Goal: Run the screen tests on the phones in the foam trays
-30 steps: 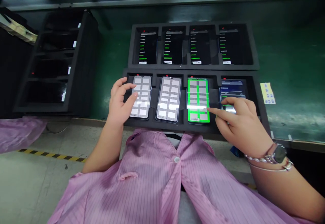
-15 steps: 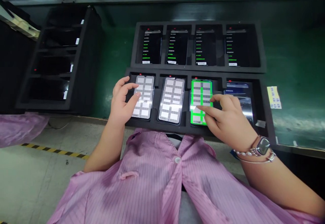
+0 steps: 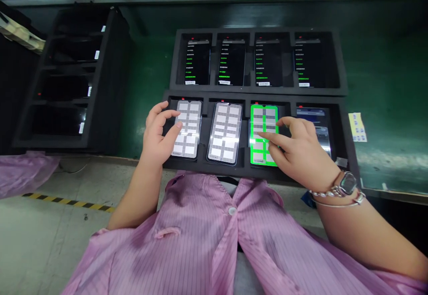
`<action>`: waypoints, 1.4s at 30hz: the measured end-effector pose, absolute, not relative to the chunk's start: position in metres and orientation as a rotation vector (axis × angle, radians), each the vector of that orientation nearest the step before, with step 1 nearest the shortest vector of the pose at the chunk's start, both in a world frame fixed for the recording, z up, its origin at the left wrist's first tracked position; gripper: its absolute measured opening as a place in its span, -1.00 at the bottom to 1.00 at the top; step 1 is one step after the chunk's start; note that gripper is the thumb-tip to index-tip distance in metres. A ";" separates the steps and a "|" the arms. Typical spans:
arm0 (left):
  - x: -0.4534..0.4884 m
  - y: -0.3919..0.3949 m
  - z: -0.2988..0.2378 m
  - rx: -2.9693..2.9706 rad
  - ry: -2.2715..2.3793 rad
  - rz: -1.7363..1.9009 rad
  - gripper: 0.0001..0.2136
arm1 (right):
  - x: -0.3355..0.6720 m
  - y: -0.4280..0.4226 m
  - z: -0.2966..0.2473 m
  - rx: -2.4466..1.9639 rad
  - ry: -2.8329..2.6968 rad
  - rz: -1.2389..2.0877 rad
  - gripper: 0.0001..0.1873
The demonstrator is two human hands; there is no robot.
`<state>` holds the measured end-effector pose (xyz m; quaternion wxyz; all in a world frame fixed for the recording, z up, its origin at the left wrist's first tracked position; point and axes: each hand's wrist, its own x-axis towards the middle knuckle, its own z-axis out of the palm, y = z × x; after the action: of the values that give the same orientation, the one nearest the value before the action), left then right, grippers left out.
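Several smartphones lie face up in the slots of a black foam tray (image 3: 245, 168). My left hand (image 3: 160, 132), fingers apart and curved, hovers at the left edge of the leftmost phone (image 3: 190, 145), which shows a grey and white grid. Beside it a second phone (image 3: 224, 132) shows the same grid, with no hand on it. Over the third phone (image 3: 257, 145), whose grid has green lines, my right hand (image 3: 294, 148) stretches its index finger to the screen. That hand holds nothing. It partly covers the fourth, dark-screened phone (image 3: 312, 113).
Behind is another black foam tray (image 3: 234, 91) with several phones showing green and white text. A tall stack of black trays (image 3: 107, 85) stands left. A yellow label sheet (image 3: 357, 127) lies on the green table (image 3: 384, 85) at right. Purple plastic (image 3: 26, 174) hangs low left.
My right index fingertip has moved slightly up the third phone's screen. My left hand keeps nearly the same pose. The whole view has shifted a little.
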<state>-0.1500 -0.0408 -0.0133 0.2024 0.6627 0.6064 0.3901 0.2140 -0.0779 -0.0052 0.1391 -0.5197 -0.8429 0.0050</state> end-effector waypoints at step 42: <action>-0.151 -0.042 -0.015 1.821 1.608 1.174 -0.78 | 0.239 -0.037 0.006 -1.731 -2.398 -0.032 -0.54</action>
<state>-0.1513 -0.0420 -0.0152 0.2199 0.6583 0.5814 0.4245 0.2395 -0.0370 0.0058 0.0921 -0.5827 -0.8073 -0.0109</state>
